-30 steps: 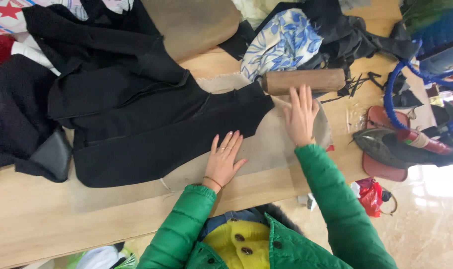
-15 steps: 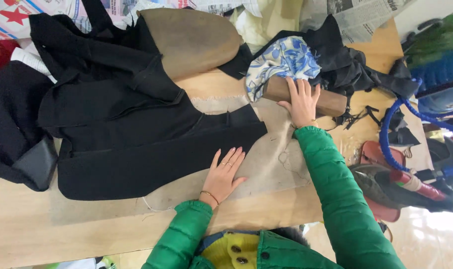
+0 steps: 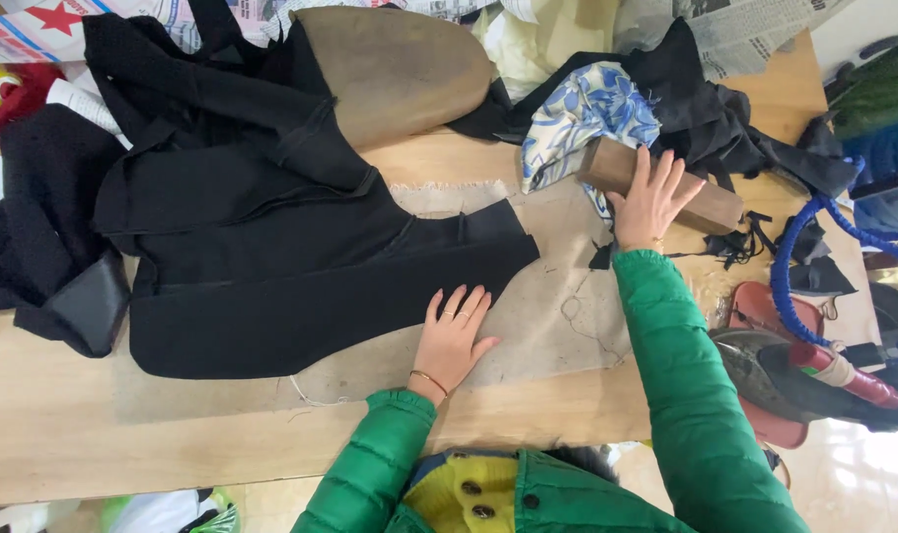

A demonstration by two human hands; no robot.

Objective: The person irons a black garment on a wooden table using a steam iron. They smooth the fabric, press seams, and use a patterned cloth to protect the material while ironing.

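Head view: wooden block (image 3: pixel 666 188) lies at the far right of the table (image 3: pixel 173 444), one end tucked under the blue-patterned cloth (image 3: pixel 587 118), its middle covered by the right hand (image 3: pixel 651 202). That hand rests on the block with fingers spread; whether the thumb wraps the block's edge cannot be told. Left hand (image 3: pixel 454 341) lies flat, fingers extended and slightly apart, fingertips on the hem of the black garment (image 3: pixel 271 266), palm on the beige pressing cloth (image 3: pixel 558 306) beneath. Both arms wear green sleeves (image 3: pixel 686 395). Garment's upper part runs under a brown padded form (image 3: pixel 390 64). Newspaper (image 3: pixel 745 30) is cut off by the frame's top edge.
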